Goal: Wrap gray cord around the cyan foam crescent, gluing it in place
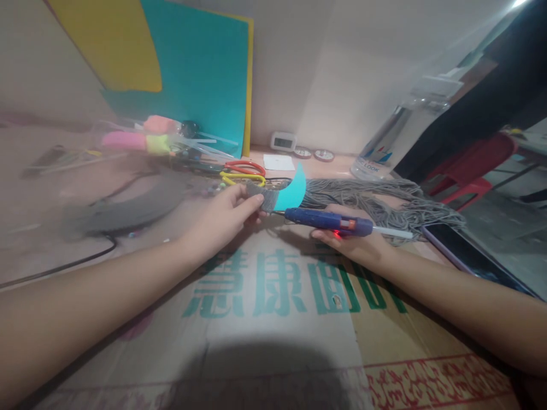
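Observation:
Between the thumb and fingers of my left hand (233, 213) is a curved turquoise foam piece (292, 191), its left part wrapped in grey yarn (269, 200). The bare tip points up and to the right. My right hand (354, 236) is closed around a blue hot glue gun (327, 221), with a red light glowing underneath. A pale glue stick (395, 232) sticks out of its back end. The gun's nozzle points left, close to the wrapped piece; whether they touch I cannot tell. Behind the hands lies a loose bundle of grey yarn (367, 196).
Scissors with red and yellow handles (244, 172) lie behind my left hand. A clear bottle (397, 134) stands at back right, a phone (470, 250) at the right edge. Turquoise foam sheet (200, 68) leans on the wall. A small digital clock (283, 141) and a black cord (64, 266) are also there.

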Demonstrator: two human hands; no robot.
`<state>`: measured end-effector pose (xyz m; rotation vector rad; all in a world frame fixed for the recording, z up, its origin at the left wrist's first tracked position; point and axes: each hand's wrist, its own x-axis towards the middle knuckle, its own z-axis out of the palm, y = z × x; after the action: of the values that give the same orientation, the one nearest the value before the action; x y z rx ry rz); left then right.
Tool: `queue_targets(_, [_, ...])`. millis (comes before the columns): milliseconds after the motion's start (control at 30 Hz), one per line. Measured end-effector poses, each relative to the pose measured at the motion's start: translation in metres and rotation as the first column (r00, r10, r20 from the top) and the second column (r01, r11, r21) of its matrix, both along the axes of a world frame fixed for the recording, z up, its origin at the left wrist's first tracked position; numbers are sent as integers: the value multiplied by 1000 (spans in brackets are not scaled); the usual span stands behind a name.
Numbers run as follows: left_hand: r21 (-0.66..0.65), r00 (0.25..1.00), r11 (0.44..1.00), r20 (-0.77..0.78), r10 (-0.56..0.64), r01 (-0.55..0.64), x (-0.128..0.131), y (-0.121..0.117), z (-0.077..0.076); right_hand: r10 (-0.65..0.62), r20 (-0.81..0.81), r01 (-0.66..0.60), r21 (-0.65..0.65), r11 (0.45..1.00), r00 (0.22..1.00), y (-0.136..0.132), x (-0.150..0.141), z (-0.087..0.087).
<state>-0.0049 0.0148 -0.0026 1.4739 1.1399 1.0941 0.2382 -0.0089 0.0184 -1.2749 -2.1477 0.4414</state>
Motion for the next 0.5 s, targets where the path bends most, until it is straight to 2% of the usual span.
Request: queue_targets(500, [5, 1000, 1000, -15, -11, 11, -2, 2, -3, -37, -2, 37, 9, 999, 999, 0, 4, -3])
